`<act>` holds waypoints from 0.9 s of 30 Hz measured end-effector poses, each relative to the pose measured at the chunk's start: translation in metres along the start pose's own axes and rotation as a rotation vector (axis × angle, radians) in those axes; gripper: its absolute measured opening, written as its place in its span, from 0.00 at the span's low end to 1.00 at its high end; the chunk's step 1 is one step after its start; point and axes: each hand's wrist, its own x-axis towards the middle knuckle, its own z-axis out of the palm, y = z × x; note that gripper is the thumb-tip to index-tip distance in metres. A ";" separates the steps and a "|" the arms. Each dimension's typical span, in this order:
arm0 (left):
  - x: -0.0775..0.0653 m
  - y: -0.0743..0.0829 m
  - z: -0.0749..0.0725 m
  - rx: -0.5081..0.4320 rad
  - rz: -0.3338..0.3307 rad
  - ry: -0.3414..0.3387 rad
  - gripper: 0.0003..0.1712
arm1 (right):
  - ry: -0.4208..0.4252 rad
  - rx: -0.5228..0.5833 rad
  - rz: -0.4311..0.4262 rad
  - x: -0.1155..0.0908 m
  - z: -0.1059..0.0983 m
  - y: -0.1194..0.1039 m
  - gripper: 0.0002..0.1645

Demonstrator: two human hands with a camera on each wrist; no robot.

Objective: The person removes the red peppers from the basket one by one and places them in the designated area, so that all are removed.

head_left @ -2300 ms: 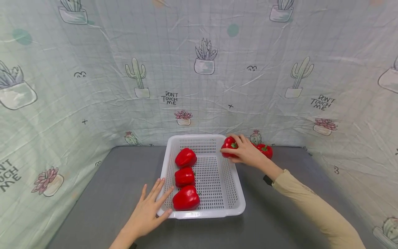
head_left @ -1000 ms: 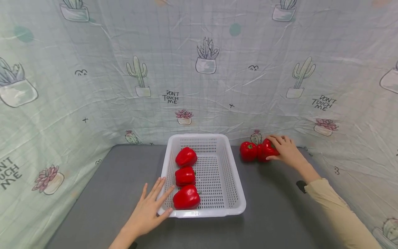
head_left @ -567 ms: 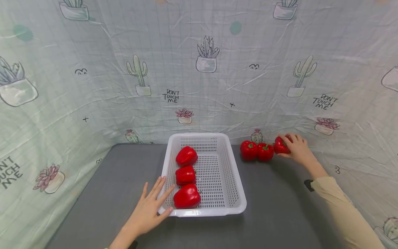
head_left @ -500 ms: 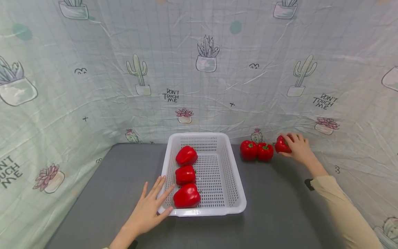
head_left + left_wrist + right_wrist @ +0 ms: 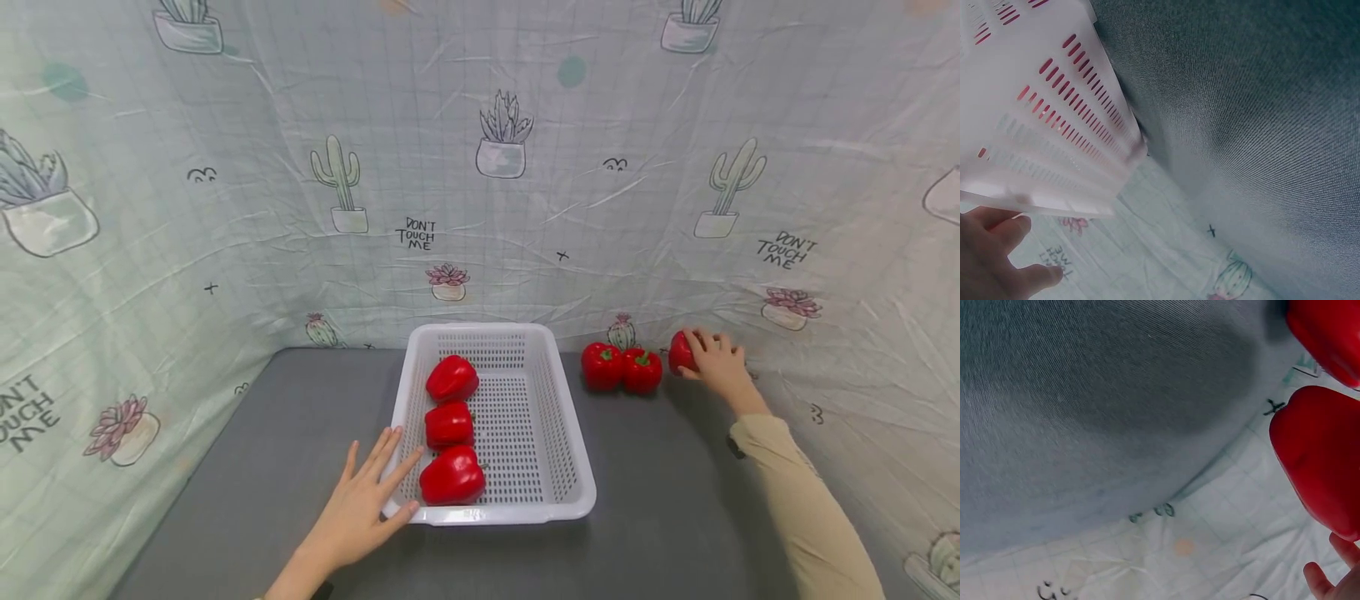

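Note:
A red bell pepper [image 5: 681,352] is at the back right, its stem end covered by my right hand [image 5: 720,367]. That hand holds it with fingertips on top and thumb at the near side. In the right wrist view, two of my fingers [image 5: 1319,580] show beside the large red bell pepper [image 5: 1319,456], and cloth is visible around its end. My left hand [image 5: 360,500] rests spread, fingers straight, on the left front rim of a white perforated basket [image 5: 517,514]. Three red bell peppers [image 5: 452,477] lie in a column along the basket's left side.
Two red bell peppers [image 5: 602,367] stand side by side on the grey table [image 5: 660,500], between the basket and my right hand. A pale cloth [image 5: 480,208] printed with cacti hangs behind and along both sides.
My right hand has carried a bell pepper from over the basket's back right corner to the right, past the two standing peppers. The left hand has stayed on the basket.

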 end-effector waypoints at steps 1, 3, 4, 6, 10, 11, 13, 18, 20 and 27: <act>0.000 0.000 0.000 -0.002 -0.003 -0.005 0.37 | -0.018 0.005 0.012 0.000 0.002 0.000 0.40; 0.001 0.000 0.000 -0.005 -0.012 -0.017 0.37 | -0.050 0.019 0.029 0.000 0.006 0.000 0.40; 0.001 0.000 -0.001 -0.007 -0.014 -0.020 0.37 | -0.066 0.023 0.035 0.000 0.008 0.000 0.40; 0.001 0.001 -0.001 0.000 -0.016 -0.021 0.37 | -0.088 0.032 0.042 -0.001 0.011 0.000 0.40; 0.001 0.001 0.000 0.009 -0.007 0.002 0.37 | -0.101 0.039 0.038 -0.003 0.017 0.001 0.40; 0.001 0.001 0.000 0.010 -0.006 0.007 0.37 | -0.098 0.038 0.034 -0.004 0.018 0.001 0.40; 0.001 0.001 0.000 0.009 -0.007 0.012 0.37 | -0.091 0.032 0.027 -0.004 0.021 0.001 0.40; 0.000 0.001 0.000 0.001 -0.020 -0.003 0.38 | -0.081 0.024 0.018 -0.005 0.028 0.002 0.40; 0.000 0.001 0.000 -0.002 -0.024 -0.013 0.38 | -0.090 0.024 0.019 -0.005 0.031 0.002 0.40; 0.000 0.001 -0.001 0.000 -0.028 -0.027 0.38 | -0.116 0.045 0.018 -0.005 0.033 0.001 0.40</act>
